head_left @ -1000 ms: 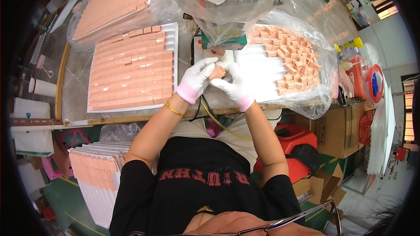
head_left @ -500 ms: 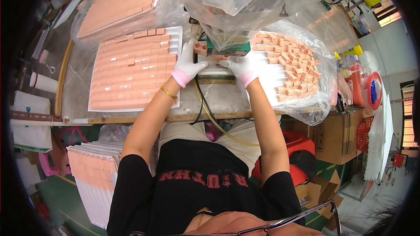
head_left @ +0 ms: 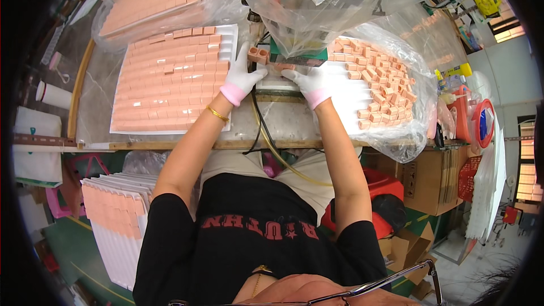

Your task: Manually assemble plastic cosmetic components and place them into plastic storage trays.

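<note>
Both my hands wear white gloves with pink cuffs and reach to a small bench machine with a green block (head_left: 298, 55), partly under clear plastic. My left hand (head_left: 242, 75) is open, thumb spread from the fingers. Its fingers lie along the left side of small peach blocks with round holes (head_left: 258, 55), which stick out left of the green block. My right hand (head_left: 313, 84) points its thumb at the lower edge of the green block, beside another peach piece (head_left: 283, 66). Its thumb stands apart; its other fingers are partly hidden, and any grip is not visible.
Rows of peach blocks fill a white tray (head_left: 233, 39) on the left; another loaded tray (head_left: 153, 3) lies behind it. Loose peach blocks (head_left: 388, 88) lie on a white ridged tray (head_left: 343, 105) at right. A cable and a yellowish hose (head_left: 272, 147) hang over the table's front edge.
The view has shifted slightly. The holed blocks beside my left hand show a little farther left of the green block. Both hands stay at the machine in nearly the same pose.
</note>
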### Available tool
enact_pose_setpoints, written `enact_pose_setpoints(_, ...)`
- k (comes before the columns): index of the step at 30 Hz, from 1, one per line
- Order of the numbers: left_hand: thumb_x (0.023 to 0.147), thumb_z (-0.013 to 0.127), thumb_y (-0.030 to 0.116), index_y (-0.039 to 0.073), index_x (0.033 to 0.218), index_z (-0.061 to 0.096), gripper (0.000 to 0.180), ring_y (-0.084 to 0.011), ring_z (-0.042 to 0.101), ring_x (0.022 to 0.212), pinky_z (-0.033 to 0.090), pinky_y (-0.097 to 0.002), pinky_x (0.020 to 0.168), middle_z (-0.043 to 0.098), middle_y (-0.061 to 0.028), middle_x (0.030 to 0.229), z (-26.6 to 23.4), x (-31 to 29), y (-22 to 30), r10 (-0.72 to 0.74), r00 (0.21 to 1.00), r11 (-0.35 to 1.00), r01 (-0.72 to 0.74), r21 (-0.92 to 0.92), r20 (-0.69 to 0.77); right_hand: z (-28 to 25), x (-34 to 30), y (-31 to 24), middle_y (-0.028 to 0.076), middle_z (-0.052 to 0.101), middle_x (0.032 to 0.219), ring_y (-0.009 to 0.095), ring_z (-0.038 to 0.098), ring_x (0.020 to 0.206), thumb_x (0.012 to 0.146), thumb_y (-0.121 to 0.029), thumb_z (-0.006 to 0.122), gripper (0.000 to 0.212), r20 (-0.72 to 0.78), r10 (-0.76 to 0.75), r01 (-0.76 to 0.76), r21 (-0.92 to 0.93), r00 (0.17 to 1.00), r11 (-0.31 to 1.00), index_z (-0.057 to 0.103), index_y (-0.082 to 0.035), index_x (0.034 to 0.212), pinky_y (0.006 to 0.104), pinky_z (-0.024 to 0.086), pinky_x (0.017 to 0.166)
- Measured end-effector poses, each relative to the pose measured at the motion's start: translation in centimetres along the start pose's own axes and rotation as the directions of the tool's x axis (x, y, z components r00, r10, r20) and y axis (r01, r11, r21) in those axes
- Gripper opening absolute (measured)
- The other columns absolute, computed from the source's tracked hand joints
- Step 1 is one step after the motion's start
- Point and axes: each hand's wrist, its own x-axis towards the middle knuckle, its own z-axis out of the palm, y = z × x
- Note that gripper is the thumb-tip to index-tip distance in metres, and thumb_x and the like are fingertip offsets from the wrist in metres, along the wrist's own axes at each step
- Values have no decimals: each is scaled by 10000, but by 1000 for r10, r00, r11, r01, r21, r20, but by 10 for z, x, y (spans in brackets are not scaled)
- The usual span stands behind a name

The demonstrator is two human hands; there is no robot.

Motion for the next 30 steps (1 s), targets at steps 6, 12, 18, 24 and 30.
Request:
enact_pose_setpoints(6,747,676,42,2,1420,203,824,-174,408,1204,338,-297,1010,405,-113,1296,1,2,-8,5,1000,999,-4,-40,19,-1,0,12,87,676,891,182,638,814,564,-45,838,443,35,107,-110,100,994,989,614,-4,944,299,504,755)
enact_pose_setpoints(12,739,697,132,-27,1363,298,758,-223,456,1174,366,-310,989,468,-168,1250,-2,1,2,36,999,999,-35,27,-36,0,-1,-10,94,681,896,190,636,812,572,-59,836,444,36,3,-1,-35,999,999,619,-1,954,299,499,757)
enact_pose_setpoints(18,712,737,172,-18,1141,502,525,-251,553,996,436,-352,873,566,-152,1029,-3,8,31,-22,999,995,27,97,-47,1,2,8,94,677,919,196,628,821,600,-80,825,421,111,104,-98,-56,988,994,626,-4,964,301,497,767)
enact_pose_setpoints(24,783,690,193,22,1265,420,579,-229,535,1040,418,-312,915,529,-143,1154,5,5,29,198,980,894,-185,408,8,-4,5,34,80,671,950,163,615,848,647,-111,810,407,162,164,-174,47,973,984,622,14,986,289,488,795)
enact_pose_setpoints(30,817,650,217,19,1315,359,609,-283,553,1056,416,-338,923,546,-178,1167,22,-13,41,48,998,984,-52,172,28,-8,-11,3,68,661,1015,116,603,875,768,-90,719,397,346,227,-309,202,910,929,590,35,1123,257,472,820)
